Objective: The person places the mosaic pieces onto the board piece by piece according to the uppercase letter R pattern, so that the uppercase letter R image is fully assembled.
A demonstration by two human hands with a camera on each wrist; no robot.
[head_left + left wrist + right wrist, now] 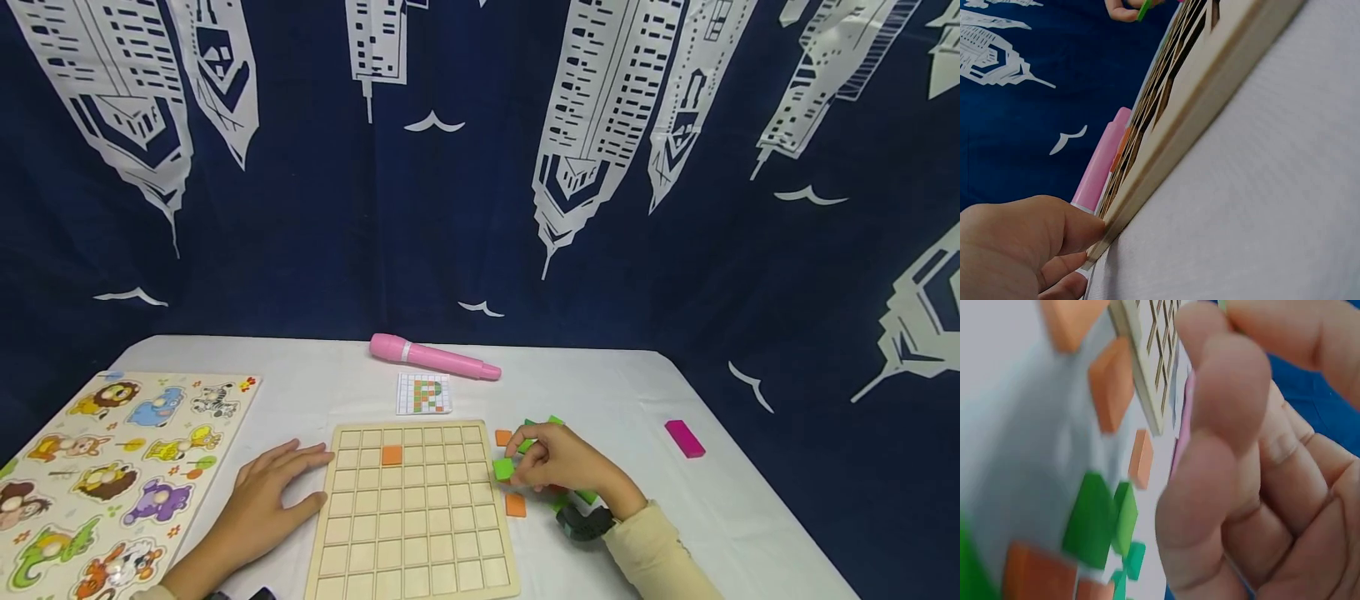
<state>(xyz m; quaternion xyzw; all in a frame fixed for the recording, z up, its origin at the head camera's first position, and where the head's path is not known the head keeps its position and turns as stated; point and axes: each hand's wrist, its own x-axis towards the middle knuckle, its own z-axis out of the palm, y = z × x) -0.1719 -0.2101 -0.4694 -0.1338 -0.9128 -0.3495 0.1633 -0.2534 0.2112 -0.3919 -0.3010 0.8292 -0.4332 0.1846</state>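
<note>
A wooden grid board (416, 517) lies on the white table with one orange tile (392, 455) in an upper cell. My right hand (558, 458) pinches a light green square tile (503, 469) just over the board's right edge; in the right wrist view only a sliver of it shows between the fingertips. My left hand (273, 492) rests at the board's left edge, fingers extended, the thumb touching the rim in the left wrist view. Loose orange tiles (1112, 384) and green tiles (1090, 519) lie to the right of the board, partly hidden under my right hand.
Behind the board lies a small pattern card (424, 393), with a pink marker-like stick (435, 357) beyond it. An animal puzzle board (127, 483) covers the table's left side. A magenta block (685, 439) sits at the far right. A dark blue printed cloth (450, 208) hangs behind.
</note>
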